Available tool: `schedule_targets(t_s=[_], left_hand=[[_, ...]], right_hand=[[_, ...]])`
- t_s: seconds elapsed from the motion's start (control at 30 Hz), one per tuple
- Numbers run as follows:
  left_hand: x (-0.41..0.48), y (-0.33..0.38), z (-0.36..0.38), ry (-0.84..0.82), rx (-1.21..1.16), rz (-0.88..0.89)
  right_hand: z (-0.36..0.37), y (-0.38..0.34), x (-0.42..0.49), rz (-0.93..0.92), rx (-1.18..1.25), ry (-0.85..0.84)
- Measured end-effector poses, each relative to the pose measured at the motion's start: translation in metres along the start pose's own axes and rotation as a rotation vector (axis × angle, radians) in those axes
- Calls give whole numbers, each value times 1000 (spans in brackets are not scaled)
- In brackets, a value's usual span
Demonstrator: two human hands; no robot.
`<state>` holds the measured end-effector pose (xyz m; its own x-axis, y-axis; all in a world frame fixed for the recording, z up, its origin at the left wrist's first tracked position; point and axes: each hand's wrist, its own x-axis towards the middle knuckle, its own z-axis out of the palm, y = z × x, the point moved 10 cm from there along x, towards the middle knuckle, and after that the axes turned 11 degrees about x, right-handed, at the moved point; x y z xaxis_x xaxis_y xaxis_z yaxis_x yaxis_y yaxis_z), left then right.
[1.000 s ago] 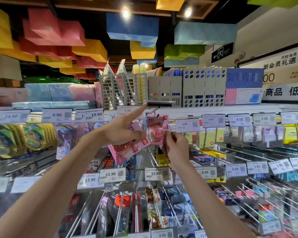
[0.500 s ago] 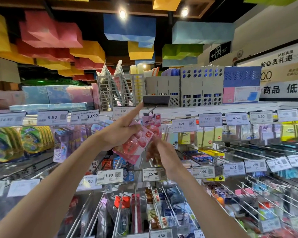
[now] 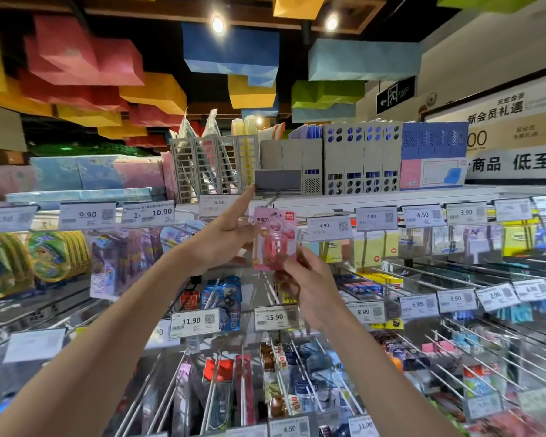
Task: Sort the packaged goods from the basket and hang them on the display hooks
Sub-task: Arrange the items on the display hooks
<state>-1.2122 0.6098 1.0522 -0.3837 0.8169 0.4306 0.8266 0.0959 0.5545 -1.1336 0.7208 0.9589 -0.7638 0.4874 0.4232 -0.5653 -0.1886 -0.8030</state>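
Note:
A pink blister package with a red brand mark hangs upright just below a display hook. The hook's grey price-tag flap is tipped up. My left hand has its index finger stretched up to the flap's lower left corner, and its other fingers curl against the package's left edge. My right hand pinches the package's bottom edge from below. The package top sits at the hook's tip; whether the hook passes through its hole is hidden. No basket is in view.
Rows of metal hooks with price tags and hanging stationery fill the rack on all sides. Sticky notes hang right of the package. File holders and boxes stand on the top shelf.
The pink package has swung from tilted in my left hand to upright under the hook. My right hand has shifted to its bottom edge. My left index finger stays at the raised flap.

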Motion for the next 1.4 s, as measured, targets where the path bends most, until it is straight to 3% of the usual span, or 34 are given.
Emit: schedule_targets(t_s=[0.33,0.67,0.8,0.93,1.07,1.4], left_hand=[[-2,1,7,-40,139,32],[-18,4,8,9,264,95],[-34,-4,10,78,197,105],[-44,-29,16,75,150,46],[-44,-52,22,58,252,15],[-83,-53,43,70,278,127]], right_hand=[[-12,-4,21,-49,-89,171],[-29,29,39,206,-30,274],[-42,34,25,234,-45,350],[-40,30,11,187,-244,298],[-22,12,-7,60,-530,183],[-5,22,-59,12,-948,18]])
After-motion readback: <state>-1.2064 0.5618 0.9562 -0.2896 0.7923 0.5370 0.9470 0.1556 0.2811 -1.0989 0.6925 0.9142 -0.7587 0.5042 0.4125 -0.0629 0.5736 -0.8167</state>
